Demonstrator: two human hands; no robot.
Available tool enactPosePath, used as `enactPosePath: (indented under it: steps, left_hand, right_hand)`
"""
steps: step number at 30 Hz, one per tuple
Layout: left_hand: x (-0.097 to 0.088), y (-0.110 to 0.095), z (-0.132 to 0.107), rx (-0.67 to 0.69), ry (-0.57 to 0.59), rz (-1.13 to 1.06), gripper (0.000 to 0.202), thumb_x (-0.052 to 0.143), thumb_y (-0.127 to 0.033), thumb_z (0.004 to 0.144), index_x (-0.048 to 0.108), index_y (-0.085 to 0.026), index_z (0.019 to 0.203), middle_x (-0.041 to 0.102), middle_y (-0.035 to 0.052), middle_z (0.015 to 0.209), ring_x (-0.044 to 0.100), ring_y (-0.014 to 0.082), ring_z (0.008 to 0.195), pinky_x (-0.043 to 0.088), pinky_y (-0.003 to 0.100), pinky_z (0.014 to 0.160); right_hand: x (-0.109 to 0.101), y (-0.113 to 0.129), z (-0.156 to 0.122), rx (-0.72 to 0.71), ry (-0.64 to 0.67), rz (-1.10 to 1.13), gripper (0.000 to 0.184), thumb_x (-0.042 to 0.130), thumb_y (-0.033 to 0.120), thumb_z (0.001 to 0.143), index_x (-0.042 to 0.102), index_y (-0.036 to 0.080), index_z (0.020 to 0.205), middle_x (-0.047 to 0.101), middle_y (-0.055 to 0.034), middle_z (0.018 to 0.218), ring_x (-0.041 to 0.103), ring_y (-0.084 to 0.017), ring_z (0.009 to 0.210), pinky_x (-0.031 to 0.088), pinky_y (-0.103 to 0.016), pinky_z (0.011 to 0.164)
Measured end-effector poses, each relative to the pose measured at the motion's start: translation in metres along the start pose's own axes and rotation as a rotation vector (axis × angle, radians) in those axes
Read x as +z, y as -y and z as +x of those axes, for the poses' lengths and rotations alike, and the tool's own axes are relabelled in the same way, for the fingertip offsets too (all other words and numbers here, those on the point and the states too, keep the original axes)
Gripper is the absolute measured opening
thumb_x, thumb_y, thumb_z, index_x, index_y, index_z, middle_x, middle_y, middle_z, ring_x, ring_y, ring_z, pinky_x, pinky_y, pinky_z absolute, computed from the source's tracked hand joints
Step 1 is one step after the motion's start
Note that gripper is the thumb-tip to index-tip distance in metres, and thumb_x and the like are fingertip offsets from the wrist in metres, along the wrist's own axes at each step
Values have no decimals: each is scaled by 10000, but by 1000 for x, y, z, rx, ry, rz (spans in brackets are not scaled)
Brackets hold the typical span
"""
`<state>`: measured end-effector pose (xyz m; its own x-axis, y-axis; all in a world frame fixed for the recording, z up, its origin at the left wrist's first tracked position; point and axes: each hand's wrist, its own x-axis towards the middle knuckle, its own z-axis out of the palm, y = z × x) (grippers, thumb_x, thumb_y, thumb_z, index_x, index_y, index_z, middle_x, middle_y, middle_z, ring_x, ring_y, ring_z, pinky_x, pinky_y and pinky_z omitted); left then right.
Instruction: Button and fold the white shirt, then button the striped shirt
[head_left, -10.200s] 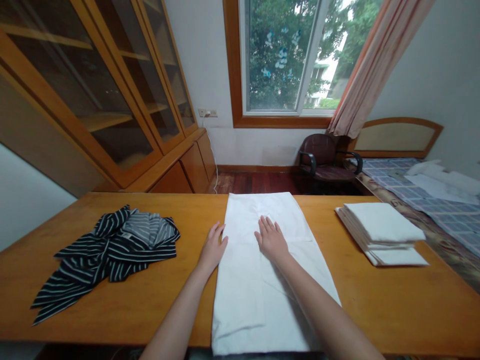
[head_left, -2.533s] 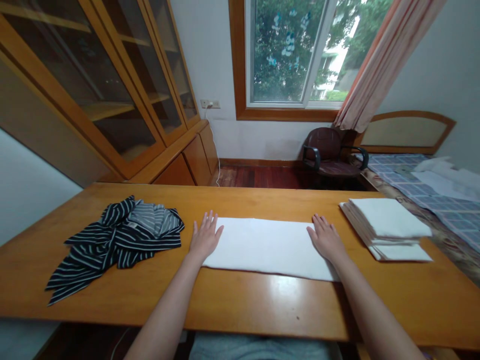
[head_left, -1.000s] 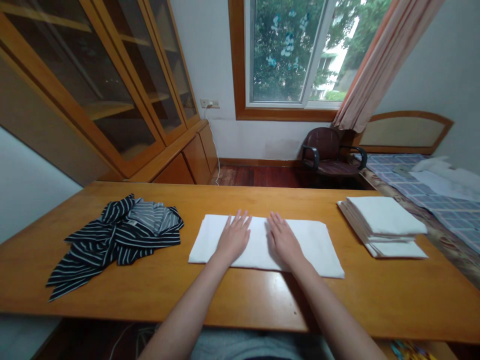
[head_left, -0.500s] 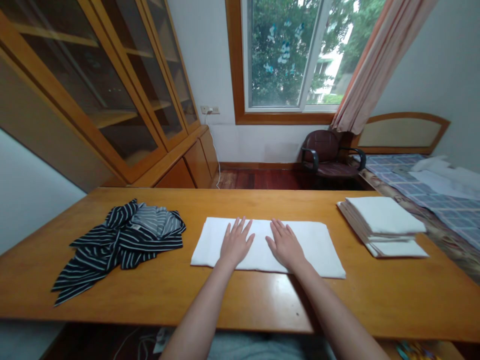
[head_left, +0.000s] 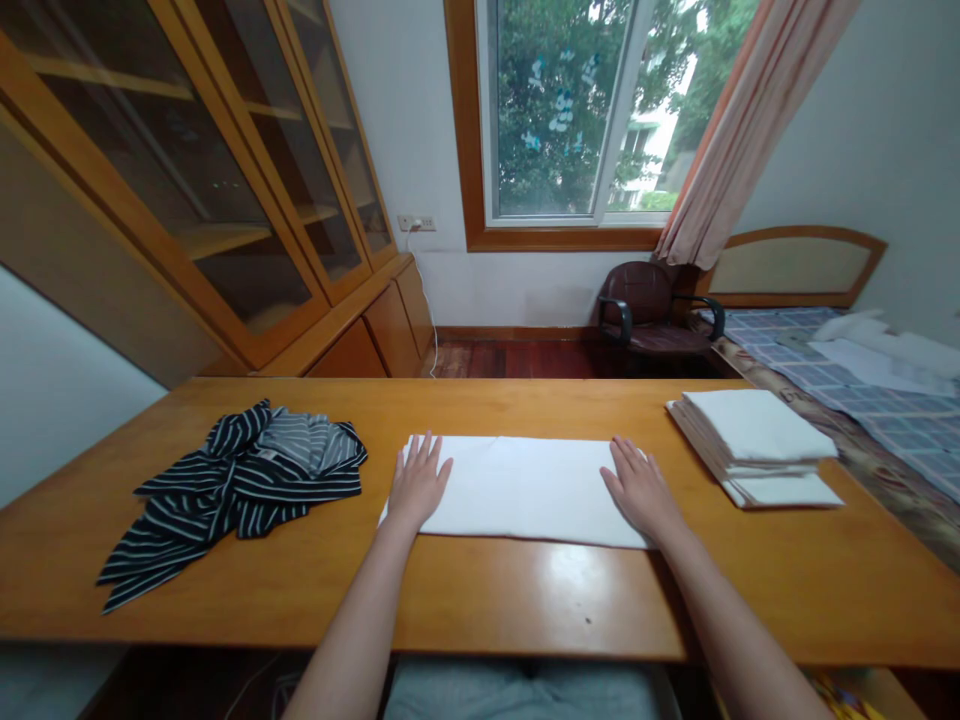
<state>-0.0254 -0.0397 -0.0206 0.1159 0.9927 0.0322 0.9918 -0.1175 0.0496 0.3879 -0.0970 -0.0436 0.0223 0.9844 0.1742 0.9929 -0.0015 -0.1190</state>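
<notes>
A white folded cloth (head_left: 521, 490) lies flat as a long rectangle on the wooden table (head_left: 510, 600) in front of me. My left hand (head_left: 416, 487) rests palm down on its left end, fingers spread. On the right end lies my right hand (head_left: 640, 487), also flat with the fingers apart. Both hands cover parts of the cloth's short edges. To the left is a crumpled black garment with white stripes (head_left: 247, 480). A stack of folded white cloths (head_left: 757, 430) sits to the right of my right hand.
Beyond the table's far edge stand a dark red office chair (head_left: 641, 305) and a bed (head_left: 885, 365) with a checked cover. A glass-fronted cabinet (head_left: 300, 220) is at the left. The near table edge lies just before my body.
Both hands have slid apart over the white cloth, the left one leftward and the right one rightward, from near its middle to its two ends.
</notes>
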Motion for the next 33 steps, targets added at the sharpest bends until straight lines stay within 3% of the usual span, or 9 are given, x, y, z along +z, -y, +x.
enactPosePath:
  steps: [9, 13, 17, 21, 25, 29, 33]
  left_hand:
    - [3, 6, -5, -54, 16, -13, 612, 232, -471, 1023, 285, -187, 1563, 185, 85, 1640, 154, 305, 1521, 173, 577, 1209]
    - [-4, 2, -7, -56, 1, 6, 569, 275, -422, 1019, 335, -211, 1544, 214, 73, 1637, 148, 328, 1519, 145, 639, 1192]
    - [-11, -19, -5, 143, -106, 15, 517, 325, -315, 1003, 412, -232, 1505, 277, 45, 1622, 132, 298, 1526, 108, 594, 1217]
    - [-7, -56, 1, 404, -78, -54, 529, 358, -377, 1008, 359, -282, 1528, 260, 6, 1630, 128, 264, 1530, 156, 534, 1227]
    - [3, -75, 7, 395, -54, -84, 545, 304, -430, 1025, 307, -282, 1549, 288, 17, 1621, 170, 257, 1522, 172, 536, 1220]
    - [5, -65, 9, 320, -75, -87, 580, 254, -511, 1024, 317, -269, 1548, 300, 24, 1615, 177, 265, 1519, 147, 534, 1224]
    - [3, -47, 9, 219, -55, -68, 613, 215, -537, 1023, 349, -230, 1536, 298, 48, 1613, 180, 272, 1519, 135, 543, 1222]
  right_hand:
    - [5, -6, 9, -20, 3, -11, 593, 308, 447, 1005, 402, 130, 1498, 352, -127, 1586, 298, -272, 1471, 212, -528, 1196]
    - [-3, 3, 11, 0, -7, -30, 551, 323, 381, 1003, 432, 120, 1475, 376, -147, 1570, 315, -298, 1459, 190, -587, 1181]
    - [-15, 46, 16, -54, -48, -5, 495, 334, 290, 997, 504, 85, 1414, 406, -164, 1549, 299, -316, 1466, 175, -585, 1184]
    - [-15, 111, 27, -280, -41, 132, 493, 367, 306, 1006, 481, 117, 1447, 402, -127, 1558, 285, -273, 1480, 198, -504, 1206]
    - [-4, 153, 35, -347, 2, 202, 503, 388, 323, 1007, 458, 138, 1470, 393, -136, 1558, 319, -261, 1468, 222, -506, 1198]
    - [2, 150, 37, -330, 12, 196, 523, 384, 371, 1012, 457, 131, 1471, 401, -139, 1552, 358, -254, 1449, 232, -487, 1197]
    - [3, 117, 36, -263, 21, 164, 549, 366, 413, 1016, 465, 107, 1461, 430, -141, 1536, 366, -267, 1442, 229, -488, 1195]
